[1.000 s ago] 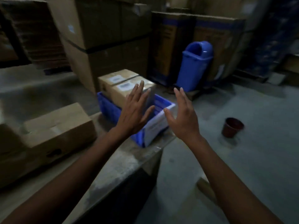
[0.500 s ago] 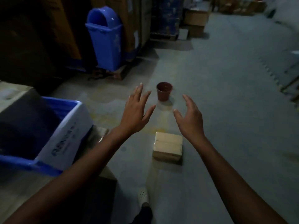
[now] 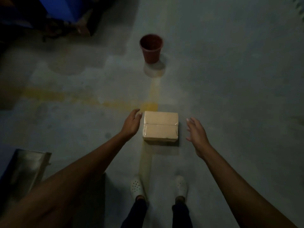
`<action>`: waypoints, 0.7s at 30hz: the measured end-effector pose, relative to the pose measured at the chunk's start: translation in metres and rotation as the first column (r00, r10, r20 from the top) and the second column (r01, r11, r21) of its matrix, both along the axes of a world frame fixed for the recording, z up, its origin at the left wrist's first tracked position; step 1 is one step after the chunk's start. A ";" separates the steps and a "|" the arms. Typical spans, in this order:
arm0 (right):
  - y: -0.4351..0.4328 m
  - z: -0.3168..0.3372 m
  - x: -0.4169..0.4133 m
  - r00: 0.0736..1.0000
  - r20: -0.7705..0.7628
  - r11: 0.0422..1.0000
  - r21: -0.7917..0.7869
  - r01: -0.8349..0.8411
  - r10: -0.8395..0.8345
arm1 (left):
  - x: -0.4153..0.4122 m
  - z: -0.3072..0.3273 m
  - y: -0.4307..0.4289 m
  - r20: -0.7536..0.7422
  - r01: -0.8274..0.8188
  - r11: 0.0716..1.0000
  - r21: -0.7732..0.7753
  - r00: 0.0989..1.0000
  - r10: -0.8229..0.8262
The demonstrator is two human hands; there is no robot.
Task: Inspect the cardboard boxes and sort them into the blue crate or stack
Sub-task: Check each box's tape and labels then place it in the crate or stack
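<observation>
Your white shoes [image 3: 136,186] stand on the near side of the cardboard box [image 3: 160,127], which lies on the grey floor [image 3: 230,96]; your left hand [image 3: 131,123] hovers just beside its left edge, fingers [image 3: 137,112] relaxed, holding nothing; your right hand [image 3: 196,134], spread and empty, flanks its right side; a red pot [image 3: 151,48] stands well beyond.

prob. a warehouse: concrete floor [image 3: 230,79] w/ yellow lines [image 3: 154,89], cardboard box [image 3: 160,125].
</observation>
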State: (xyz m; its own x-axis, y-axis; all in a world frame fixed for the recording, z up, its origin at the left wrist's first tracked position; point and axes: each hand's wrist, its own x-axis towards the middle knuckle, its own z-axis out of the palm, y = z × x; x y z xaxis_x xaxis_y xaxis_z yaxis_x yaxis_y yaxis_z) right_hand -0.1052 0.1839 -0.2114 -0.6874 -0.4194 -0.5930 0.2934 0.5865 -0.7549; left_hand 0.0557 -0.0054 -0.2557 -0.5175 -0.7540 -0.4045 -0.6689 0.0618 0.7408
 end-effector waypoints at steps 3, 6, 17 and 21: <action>-0.019 -0.094 -0.035 0.996 0.084 1.000 0.012 -0.005 0.004 | -0.027 -0.093 -0.016 0.020 -0.075 0.996 0.050 0.997 0.074; -0.026 -0.196 -0.061 0.989 0.143 0.998 0.045 -0.037 0.030 | -0.048 -0.198 -0.026 0.052 -0.132 0.988 0.078 0.990 0.128; -0.051 -0.484 -0.105 0.979 0.120 0.968 0.174 -0.183 0.164 | -0.078 -0.474 -0.057 0.170 -0.225 0.973 0.051 0.962 0.214; -0.050 -0.532 -0.104 0.977 0.144 0.948 0.253 -0.192 0.160 | -0.073 -0.520 -0.065 0.250 -0.348 0.918 0.190 0.921 0.298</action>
State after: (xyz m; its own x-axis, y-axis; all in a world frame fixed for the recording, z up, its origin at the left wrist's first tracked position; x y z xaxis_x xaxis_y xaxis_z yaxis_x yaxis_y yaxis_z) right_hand -0.2093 0.1336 -0.7431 -0.5333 -0.3447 -0.7725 0.2466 0.8102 -0.5318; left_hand -0.0173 -0.0707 -0.7756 -0.1444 -0.7404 -0.6565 -0.7659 -0.3364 0.5479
